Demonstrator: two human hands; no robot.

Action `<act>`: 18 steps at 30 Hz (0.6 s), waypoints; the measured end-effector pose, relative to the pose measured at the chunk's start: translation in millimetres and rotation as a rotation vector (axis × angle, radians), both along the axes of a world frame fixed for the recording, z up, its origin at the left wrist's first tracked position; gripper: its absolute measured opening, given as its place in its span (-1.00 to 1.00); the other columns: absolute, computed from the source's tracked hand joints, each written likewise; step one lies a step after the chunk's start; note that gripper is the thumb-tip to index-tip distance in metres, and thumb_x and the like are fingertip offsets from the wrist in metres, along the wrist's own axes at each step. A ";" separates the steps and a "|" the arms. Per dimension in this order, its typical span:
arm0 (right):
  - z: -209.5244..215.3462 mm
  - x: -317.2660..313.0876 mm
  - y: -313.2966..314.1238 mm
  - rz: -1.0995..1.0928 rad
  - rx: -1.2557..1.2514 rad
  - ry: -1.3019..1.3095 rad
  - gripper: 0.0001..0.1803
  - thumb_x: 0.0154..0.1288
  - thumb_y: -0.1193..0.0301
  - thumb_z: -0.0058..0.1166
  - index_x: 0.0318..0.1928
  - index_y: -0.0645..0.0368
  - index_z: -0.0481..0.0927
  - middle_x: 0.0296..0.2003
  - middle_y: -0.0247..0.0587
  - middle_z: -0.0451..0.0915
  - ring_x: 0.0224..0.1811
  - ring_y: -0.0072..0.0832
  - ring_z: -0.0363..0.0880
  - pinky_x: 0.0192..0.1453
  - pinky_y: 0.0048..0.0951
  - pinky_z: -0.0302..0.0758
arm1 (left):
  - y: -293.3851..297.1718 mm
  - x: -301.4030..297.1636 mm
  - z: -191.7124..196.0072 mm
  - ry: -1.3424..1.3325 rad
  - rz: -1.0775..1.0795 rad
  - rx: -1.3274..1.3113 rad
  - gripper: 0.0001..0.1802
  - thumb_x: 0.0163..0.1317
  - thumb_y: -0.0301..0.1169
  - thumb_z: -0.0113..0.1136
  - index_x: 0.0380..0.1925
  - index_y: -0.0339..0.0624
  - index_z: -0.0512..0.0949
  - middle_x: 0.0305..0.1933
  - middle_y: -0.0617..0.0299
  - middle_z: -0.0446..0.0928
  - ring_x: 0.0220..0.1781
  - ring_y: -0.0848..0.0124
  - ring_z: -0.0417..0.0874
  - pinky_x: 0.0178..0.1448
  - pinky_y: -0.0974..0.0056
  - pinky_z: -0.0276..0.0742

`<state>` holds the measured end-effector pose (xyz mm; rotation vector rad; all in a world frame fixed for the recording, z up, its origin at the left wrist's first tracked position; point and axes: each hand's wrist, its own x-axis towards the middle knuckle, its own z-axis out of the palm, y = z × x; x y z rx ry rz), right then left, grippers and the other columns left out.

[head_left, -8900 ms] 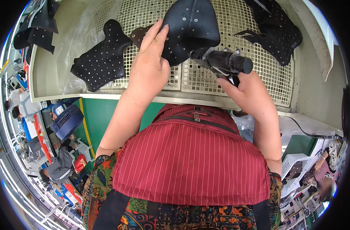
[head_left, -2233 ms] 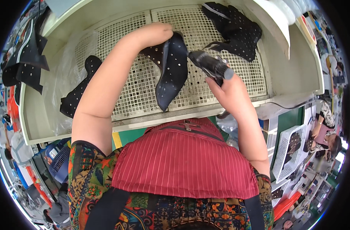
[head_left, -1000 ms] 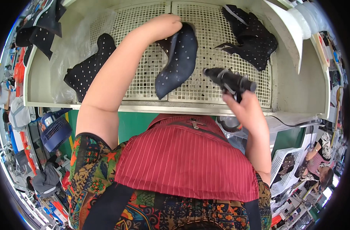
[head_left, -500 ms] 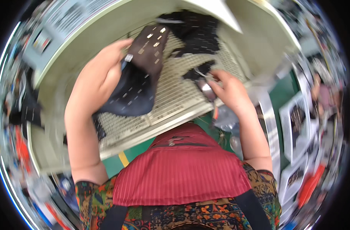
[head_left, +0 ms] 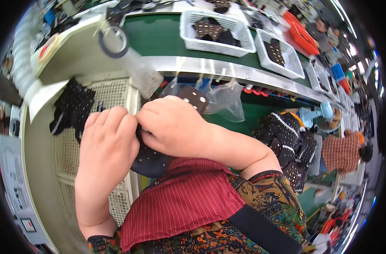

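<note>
Both my hands are close together over the right edge of a cream-coloured work tray (head_left: 66,186) with a perforated floor. My left hand (head_left: 110,144) has its fingers curled down on a dark cloth piece (head_left: 152,163) dotted with small metallic spots. My right hand (head_left: 176,127) is closed on the same piece, its knuckles nearly touching the left. A brown part with bigger shiny dots shows beyond the right wrist. The fingertips are hidden behind the backs of the hands. Another black dotted cloth piece (head_left: 76,106) lies at the tray's far left.
Rolls of tape (head_left: 114,42) hang at the tray's far corner. Beyond is a green conveyor belt (head_left: 155,36) with white baskets (head_left: 216,34) of dotted pieces. Clear plastic bags (head_left: 226,101) hang below its rail. Dotted black pieces (head_left: 281,139) are heaped to the right, near a co-worker (head_left: 341,152).
My view has swung right. My hands, apart before over the tray, are now together on the dark cloth piece. The small black piece by my right hand is out of sight.
</note>
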<state>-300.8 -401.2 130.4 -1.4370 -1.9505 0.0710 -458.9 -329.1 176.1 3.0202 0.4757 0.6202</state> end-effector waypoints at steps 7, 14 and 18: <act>7.2 150.8 -63.4 -0.593 0.077 0.113 -0.82 0.08 0.38 0.07 -0.35 0.23 0.58 -0.40 -0.02 0.59 -0.29 -0.08 0.58 -0.19 -0.20 0.53 | 4.1 81.0 -14.6 -0.093 -0.071 -0.143 -0.54 0.12 -0.39 0.17 0.07 -0.23 0.43 0.35 -0.08 0.27 0.33 0.01 0.34 0.38 0.07 0.18; 24.0 381.9 -135.9 -1.023 0.220 0.406 -0.70 0.13 0.38 0.08 -0.16 0.31 0.62 -0.43 -0.25 0.60 -0.39 -0.58 0.50 -0.24 -0.51 0.44 | 11.3 157.0 -99.1 -0.068 0.205 -0.467 -0.52 0.18 -0.51 0.11 0.15 -0.24 0.37 0.38 -0.06 0.21 0.37 0.00 0.27 0.38 0.11 0.20; 25.7 524.9 -166.8 -1.225 0.288 0.386 -0.67 0.11 0.36 0.07 -0.17 0.33 0.63 -0.49 -0.34 0.57 -0.45 -0.67 0.43 -0.31 -0.57 0.40 | -1.6 203.3 -137.8 -0.006 0.361 -0.606 -0.55 0.25 -0.51 0.05 0.17 -0.25 0.34 0.39 -0.05 0.19 0.40 0.03 0.23 0.40 0.12 0.17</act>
